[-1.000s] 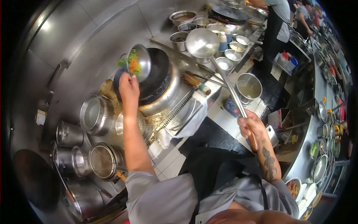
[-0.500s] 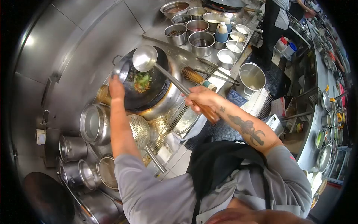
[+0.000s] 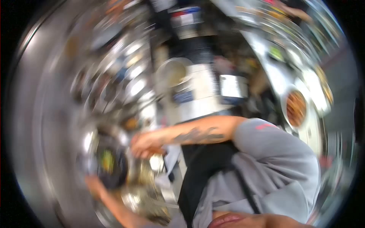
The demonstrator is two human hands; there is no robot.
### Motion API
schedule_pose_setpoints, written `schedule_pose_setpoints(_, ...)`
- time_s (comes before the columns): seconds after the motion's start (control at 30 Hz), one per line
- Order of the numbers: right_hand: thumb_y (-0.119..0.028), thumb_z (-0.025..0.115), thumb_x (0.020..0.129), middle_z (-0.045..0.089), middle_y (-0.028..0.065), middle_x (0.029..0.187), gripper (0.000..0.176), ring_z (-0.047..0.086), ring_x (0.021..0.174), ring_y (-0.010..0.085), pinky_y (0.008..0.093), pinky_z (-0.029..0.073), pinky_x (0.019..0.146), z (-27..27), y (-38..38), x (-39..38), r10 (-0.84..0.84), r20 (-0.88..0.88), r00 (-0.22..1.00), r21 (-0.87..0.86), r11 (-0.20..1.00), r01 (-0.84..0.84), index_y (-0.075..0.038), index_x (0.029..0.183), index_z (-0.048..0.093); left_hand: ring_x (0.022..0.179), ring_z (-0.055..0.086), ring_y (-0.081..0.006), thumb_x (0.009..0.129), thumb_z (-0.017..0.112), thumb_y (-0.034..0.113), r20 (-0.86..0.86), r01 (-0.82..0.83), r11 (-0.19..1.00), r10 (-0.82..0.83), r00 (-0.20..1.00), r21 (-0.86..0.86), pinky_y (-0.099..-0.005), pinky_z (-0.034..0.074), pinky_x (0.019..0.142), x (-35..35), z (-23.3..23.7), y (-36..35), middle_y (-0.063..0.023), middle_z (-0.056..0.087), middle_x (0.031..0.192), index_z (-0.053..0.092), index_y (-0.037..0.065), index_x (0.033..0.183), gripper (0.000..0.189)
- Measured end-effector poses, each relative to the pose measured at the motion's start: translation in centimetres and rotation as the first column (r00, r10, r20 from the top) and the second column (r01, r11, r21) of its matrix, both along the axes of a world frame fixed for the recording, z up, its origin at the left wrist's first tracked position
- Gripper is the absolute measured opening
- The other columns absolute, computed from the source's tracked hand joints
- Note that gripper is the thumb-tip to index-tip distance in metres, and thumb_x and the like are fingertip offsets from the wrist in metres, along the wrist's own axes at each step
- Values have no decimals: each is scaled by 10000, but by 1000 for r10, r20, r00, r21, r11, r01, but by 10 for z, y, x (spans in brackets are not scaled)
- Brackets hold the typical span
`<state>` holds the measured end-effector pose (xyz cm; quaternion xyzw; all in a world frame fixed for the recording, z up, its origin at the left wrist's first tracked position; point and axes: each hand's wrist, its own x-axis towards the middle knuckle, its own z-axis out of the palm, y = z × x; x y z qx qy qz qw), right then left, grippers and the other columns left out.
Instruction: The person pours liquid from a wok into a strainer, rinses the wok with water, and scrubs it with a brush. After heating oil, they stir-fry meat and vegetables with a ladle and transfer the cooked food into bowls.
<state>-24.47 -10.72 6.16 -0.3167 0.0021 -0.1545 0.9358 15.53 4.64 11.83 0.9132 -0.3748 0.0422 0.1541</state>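
Note:
Motion blur smears this moment strongly. At the lower left, the dark wok [image 3: 121,173] holds green and yellow food [image 3: 107,161]. By its left rim is my left hand [image 3: 94,185], closed on a small metal bowl [image 3: 88,165] that shows only as a grey-blue smear. My right hand [image 3: 143,146] is closed round the handle of the ladle, to the right of the wok. A bright blurred patch at the wok's upper left looks like the ladle's bowl [image 3: 90,140]; its shaft is lost in the blur.
Several metal pots [image 3: 102,85] of ingredients stand beyond the wok. A large bucket [image 3: 189,70] is on the floor side. A perforated strainer [image 3: 133,199] lies below the wok. On the right counter sits a white bowl [image 3: 283,106] of reddish-orange food. Another person's arm [image 3: 300,14] shows at upper right.
My head view has swung to the right, so the wok and both hands now appear lower left, blurred. The right counter has come further into view. Both hands stay near the wok.

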Motion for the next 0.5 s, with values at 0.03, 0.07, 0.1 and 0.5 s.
schedule_pose_setpoints(0.03, -145, 615, 821, 547, 8, 662, 100, 479, 486, 76, 248, 369, 392, 29, -7, -32, 126, 143, 982, 33, 991, -132, -54, 827, 576, 800, 629, -305, 939, 507, 258, -463, -119, 791, -223, 858, -601, -389, 531, 744, 11, -11, -9, -219, 632, 963, 501, -49, 1096, 345)
schedule_pose_setpoints(0.07, -139, 566, 851, 542, -10, 673, 95, 484, 509, 73, 251, 387, 437, 48, -3, -51, 117, -70, 991, -4, 993, -117, -51, 884, 576, 817, 613, -292, 933, 530, 204, -463, -113, 768, -256, 848, -631, -375, 523, 793, 3, -11, -11, -192, 607, 927, 498, -34, 1074, 279)
schedule_pose_setpoints(0.1, -133, 517, 882, 536, -28, 683, 121, 489, 531, 71, 254, 404, 481, 60, -1, -67, 125, -271, 955, -11, 991, -132, -48, 942, 577, 840, 605, -293, 933, 529, 203, -497, -49, 752, -383, 779, -657, -380, 514, 816, -17, -23, -45, -187, 595, 945, 498, -39, 1088, 288)
schedule_pose_setpoints(0.5, -40, 519, 878, 408, -13, 672, 360, 415, 430, 40, 209, 331, 353, 40, 98, -409, -372, -162, 914, 104, 914, 391, -48, 1233, 462, 872, 569, -218, 874, 628, 100, -686, 84, 681, -725, -57, -727, -346, 518, 856, -387, -84, -206, -97, 524, 889, 502, -8, 881, 166)
